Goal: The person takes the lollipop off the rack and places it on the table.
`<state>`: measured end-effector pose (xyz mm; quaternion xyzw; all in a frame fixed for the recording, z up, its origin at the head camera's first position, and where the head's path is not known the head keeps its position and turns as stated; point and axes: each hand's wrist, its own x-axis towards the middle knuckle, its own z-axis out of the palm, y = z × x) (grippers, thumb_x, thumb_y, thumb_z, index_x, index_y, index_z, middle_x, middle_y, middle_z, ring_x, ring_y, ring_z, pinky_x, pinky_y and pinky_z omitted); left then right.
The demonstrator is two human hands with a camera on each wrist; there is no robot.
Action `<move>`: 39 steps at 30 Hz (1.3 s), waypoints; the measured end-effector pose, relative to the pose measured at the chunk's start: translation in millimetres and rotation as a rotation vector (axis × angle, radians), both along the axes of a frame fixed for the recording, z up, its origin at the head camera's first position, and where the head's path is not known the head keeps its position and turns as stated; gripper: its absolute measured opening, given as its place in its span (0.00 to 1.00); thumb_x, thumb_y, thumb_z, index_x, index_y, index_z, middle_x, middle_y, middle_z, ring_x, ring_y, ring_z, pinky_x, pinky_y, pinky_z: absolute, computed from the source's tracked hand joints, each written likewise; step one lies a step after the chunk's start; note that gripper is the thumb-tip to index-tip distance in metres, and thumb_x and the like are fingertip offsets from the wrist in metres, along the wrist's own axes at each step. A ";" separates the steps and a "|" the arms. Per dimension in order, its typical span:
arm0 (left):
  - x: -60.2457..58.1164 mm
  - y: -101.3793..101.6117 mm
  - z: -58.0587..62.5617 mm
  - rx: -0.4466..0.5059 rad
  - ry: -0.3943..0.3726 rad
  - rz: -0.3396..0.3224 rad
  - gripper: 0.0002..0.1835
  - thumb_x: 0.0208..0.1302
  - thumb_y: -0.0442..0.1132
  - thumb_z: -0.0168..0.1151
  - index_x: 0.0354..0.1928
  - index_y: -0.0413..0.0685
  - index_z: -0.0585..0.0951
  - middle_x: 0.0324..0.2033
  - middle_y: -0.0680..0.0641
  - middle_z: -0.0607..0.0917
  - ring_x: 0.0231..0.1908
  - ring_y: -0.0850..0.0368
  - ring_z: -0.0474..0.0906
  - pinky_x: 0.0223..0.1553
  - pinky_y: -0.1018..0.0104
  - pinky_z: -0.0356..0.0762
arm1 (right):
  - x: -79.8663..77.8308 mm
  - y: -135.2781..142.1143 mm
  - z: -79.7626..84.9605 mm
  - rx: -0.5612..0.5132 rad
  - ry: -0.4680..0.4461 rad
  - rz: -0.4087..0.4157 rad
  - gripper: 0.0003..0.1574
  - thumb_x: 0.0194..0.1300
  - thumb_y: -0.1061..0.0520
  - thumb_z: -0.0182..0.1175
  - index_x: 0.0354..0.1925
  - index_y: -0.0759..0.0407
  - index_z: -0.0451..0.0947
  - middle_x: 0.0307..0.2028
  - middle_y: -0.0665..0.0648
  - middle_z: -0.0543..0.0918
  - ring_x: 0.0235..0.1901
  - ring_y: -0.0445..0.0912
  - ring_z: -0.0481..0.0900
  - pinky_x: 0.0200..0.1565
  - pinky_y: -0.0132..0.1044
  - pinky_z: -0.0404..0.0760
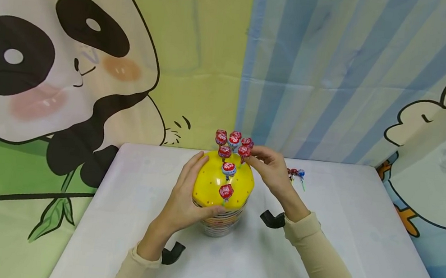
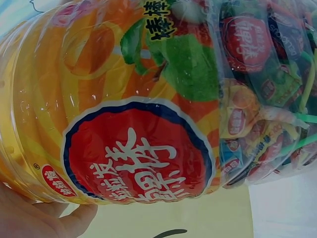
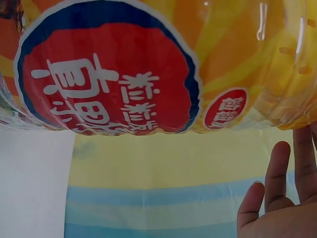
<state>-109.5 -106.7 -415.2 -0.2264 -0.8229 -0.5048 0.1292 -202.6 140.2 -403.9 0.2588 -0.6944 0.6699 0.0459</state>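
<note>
A clear plastic candy jar (image 1: 220, 224) with a domed yellow lid (image 1: 210, 180) stands on the table. Several lollipops in red wrappers stick up from small holes in the lid, among them a front one (image 1: 226, 192). My left hand (image 1: 181, 202) grips the jar from the left, thumb across the front just below the lid. At the lid's right edge, my right hand (image 1: 274, 171) pinches a red-wrapped lollipop (image 1: 244, 151) between thumb and index finger. The right wrist view hides that pinch; other fingers (image 3: 277, 173) extend beside the jar. Wrapped lollipops (image 2: 242, 109) show through the jar's clear wall.
A few loose lollipops (image 1: 296, 172) lie on the white table (image 1: 342, 242), behind the right forearm. Black wrist mounts (image 1: 273, 219) show at both wrists. A cartoon-printed curtain (image 1: 198, 64) hangs along the table's back edge.
</note>
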 end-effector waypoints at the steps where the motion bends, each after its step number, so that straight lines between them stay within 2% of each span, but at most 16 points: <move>1: 0.0 0.1 0.0 0.000 0.001 0.000 0.59 0.46 0.57 0.80 0.78 0.65 0.55 0.77 0.56 0.50 0.69 0.54 0.60 0.62 0.50 0.71 | 0.0 -0.1 -0.3 -0.003 0.008 0.000 0.10 0.70 0.68 0.60 0.48 0.68 0.83 0.41 0.56 0.85 0.44 0.53 0.78 0.53 0.45 0.78; 9: -0.2 0.7 -0.4 -0.006 0.005 0.005 0.59 0.46 0.57 0.81 0.78 0.65 0.55 0.77 0.49 0.51 0.69 0.54 0.60 0.62 0.49 0.71 | 0.9 -2.5 -0.5 -0.026 0.091 -0.027 0.10 0.68 0.71 0.60 0.46 0.69 0.84 0.38 0.56 0.86 0.40 0.52 0.79 0.53 0.45 0.76; 13: -0.3 1.4 0.2 -0.009 0.002 0.007 0.59 0.46 0.58 0.80 0.78 0.65 0.55 0.77 0.53 0.50 0.69 0.55 0.60 0.61 0.50 0.72 | 1.6 -1.7 3.1 -0.050 0.104 -0.069 0.09 0.67 0.71 0.61 0.45 0.67 0.84 0.41 0.56 0.86 0.41 0.51 0.79 0.52 0.43 0.78; 18: 0.2 2.2 1.5 -0.014 -0.004 0.012 0.59 0.46 0.59 0.80 0.78 0.65 0.55 0.76 0.59 0.49 0.69 0.55 0.60 0.62 0.51 0.71 | 0.8 6.1 5.2 -0.095 0.049 -0.124 0.08 0.68 0.69 0.62 0.45 0.68 0.83 0.42 0.55 0.85 0.42 0.49 0.80 0.47 0.37 0.81; 22: 0.6 2.4 1.5 -0.018 -0.007 0.022 0.59 0.45 0.60 0.80 0.78 0.66 0.55 0.76 0.60 0.49 0.70 0.55 0.59 0.62 0.50 0.71 | -0.5 18.8 1.9 -0.083 -0.006 -0.164 0.10 0.68 0.65 0.64 0.47 0.69 0.82 0.41 0.54 0.86 0.38 0.49 0.79 0.31 0.31 0.79; 24: 0.5 2.3 1.2 -0.018 -0.007 0.025 0.59 0.45 0.59 0.80 0.78 0.66 0.56 0.76 0.60 0.50 0.70 0.56 0.59 0.62 0.50 0.71 | -1.0 26.5 -1.1 -0.075 -0.022 -0.184 0.12 0.68 0.63 0.64 0.47 0.70 0.81 0.42 0.56 0.86 0.39 0.49 0.79 0.30 0.31 0.78; 25: 0.5 2.1 1.0 -0.018 -0.006 0.026 0.59 0.45 0.59 0.80 0.78 0.66 0.56 0.76 0.60 0.50 0.70 0.56 0.59 0.62 0.51 0.71 | -1.1 30.4 -2.9 -0.069 -0.029 -0.198 0.12 0.68 0.63 0.64 0.47 0.71 0.81 0.42 0.56 0.86 0.39 0.49 0.79 0.31 0.31 0.79; 29: 0.9 1.8 1.1 -0.015 -0.005 0.026 0.59 0.45 0.59 0.80 0.78 0.66 0.56 0.76 0.60 0.50 0.70 0.55 0.59 0.62 0.51 0.71 | -2.1 47.1 -10.8 -0.060 -0.049 -0.239 0.15 0.68 0.63 0.65 0.48 0.74 0.80 0.43 0.59 0.85 0.42 0.47 0.82 0.46 0.33 0.82; 39: 0.5 2.1 0.9 -0.012 -0.009 0.026 0.59 0.46 0.60 0.79 0.78 0.66 0.56 0.76 0.60 0.50 0.70 0.55 0.59 0.62 0.49 0.70 | 0.6 88.4 -22.8 0.006 -0.158 -0.359 0.19 0.68 0.59 0.66 0.52 0.72 0.80 0.42 0.49 0.86 0.42 0.43 0.81 0.44 0.30 0.81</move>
